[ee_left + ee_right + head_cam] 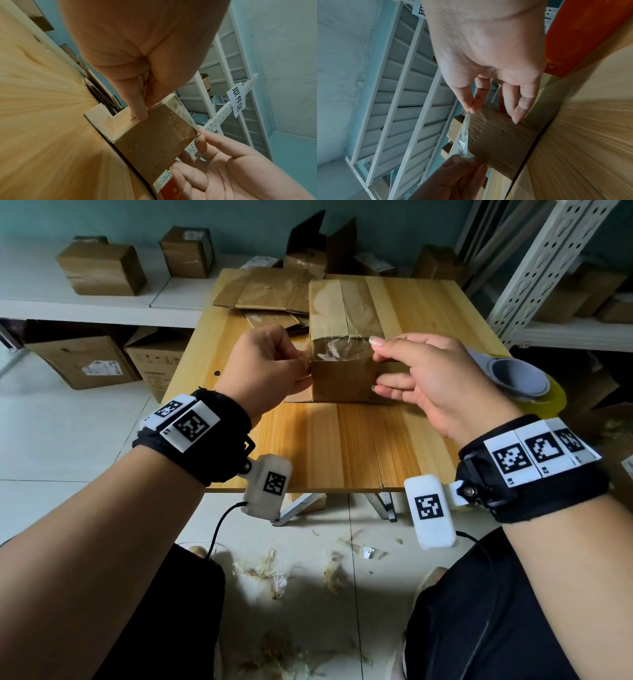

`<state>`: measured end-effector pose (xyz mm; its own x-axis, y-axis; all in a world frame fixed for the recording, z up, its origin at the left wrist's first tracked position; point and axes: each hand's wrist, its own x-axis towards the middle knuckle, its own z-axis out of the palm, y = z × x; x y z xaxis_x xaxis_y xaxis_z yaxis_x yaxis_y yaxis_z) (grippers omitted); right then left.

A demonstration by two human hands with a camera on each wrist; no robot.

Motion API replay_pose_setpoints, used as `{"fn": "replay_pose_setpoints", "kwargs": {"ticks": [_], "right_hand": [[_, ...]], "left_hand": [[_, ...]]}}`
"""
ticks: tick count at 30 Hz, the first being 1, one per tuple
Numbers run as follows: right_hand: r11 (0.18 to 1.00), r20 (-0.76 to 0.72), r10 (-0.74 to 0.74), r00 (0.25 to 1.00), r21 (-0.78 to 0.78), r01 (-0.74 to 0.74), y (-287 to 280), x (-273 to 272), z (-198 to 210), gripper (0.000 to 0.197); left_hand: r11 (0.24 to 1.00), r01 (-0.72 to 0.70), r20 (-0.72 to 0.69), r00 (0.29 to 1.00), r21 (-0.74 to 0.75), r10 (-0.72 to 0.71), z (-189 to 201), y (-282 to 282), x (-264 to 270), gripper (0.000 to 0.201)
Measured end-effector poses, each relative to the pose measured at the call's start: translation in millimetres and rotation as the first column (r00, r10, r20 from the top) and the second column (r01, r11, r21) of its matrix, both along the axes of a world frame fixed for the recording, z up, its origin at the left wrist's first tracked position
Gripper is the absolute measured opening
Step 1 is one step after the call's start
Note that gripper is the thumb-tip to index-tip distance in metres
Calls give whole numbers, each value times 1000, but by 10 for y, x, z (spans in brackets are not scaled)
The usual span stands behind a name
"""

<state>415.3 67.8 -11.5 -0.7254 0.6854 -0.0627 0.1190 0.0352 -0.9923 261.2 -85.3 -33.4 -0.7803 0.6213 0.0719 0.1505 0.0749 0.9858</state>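
Currently the clear tape strip (340, 350) runs left to right along the near top edge of the cardboard box (342, 381). The box stands on the wooden table (342, 446), between the two hands.

The left hand (270, 368) pinches the strip's left end at the box's near left corner, with its fingers curled tight. The right hand (428, 381) pinches the right end between thumb and forefinger at the near right corner. Its other fingers lie straighter, with their tips at the box's right edge lower down.

What matters for the next move is that the strip's long axis lies parallel to that top edge. In the right wrist view the strip is seen edge-on and appears to stand just off the near face rather than flat against it. Each hand is at its own corner, so neither is nearer to the work.

The likely next move is to lay the strip over the edge and press it onto the near face, keeping both ends level. If one end lands first, the film will probably wrinkle or skew off the edge.

A tape dispenser (524, 381) sits at the table's right edge, and flattened cardboard (267, 292) lies at the far left.
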Motion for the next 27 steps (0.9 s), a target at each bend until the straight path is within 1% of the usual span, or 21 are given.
{"fn": "replay_pose_setpoints", "kwargs": {"ticks": [3, 7, 10, 12, 14, 16, 19, 27], "right_hand": [[1000, 6, 5, 1000, -6, -4, 10, -2, -10, 17], [999, -7, -9, 1000, -40, 9, 42, 7, -6, 23], [998, -15, 1, 1000, -56, -1, 61, 27, 22, 19], [999, -11, 17, 1000, -50, -18, 64, 41, 34, 17], [999, -8, 28, 1000, -40, -28, 53, 48, 34, 17], [999, -7, 27, 1000, -36, -27, 41, 49, 30, 20], [999, -14, 25, 1000, -39, -26, 27, 49, 30, 22], [999, -6, 51, 999, -18, -51, -19, 40, 34, 17]], "left_hand": [[1000, -15, 10, 1000, -5, 15, -18, 3, -15, 19], [1000, -7, 5, 1000, 1, 7, 7, -36, 13, 15], [999, 22, -7, 1000, 25, -21, 55, -83, 19, 28], [999, 39, -76, 996, -13, -40, 79, -108, 26, 31], [996, 38, -174, 983, -82, -52, 85, -124, 47, 30], [995, 22, -228, 973, -98, -44, 74, -127, 57, 27], [996, -2, -263, 964, -92, -23, 41, -113, 49, 24], [991, -53, -315, 949, -123, 12, 3, -75, 27, 24]]}}
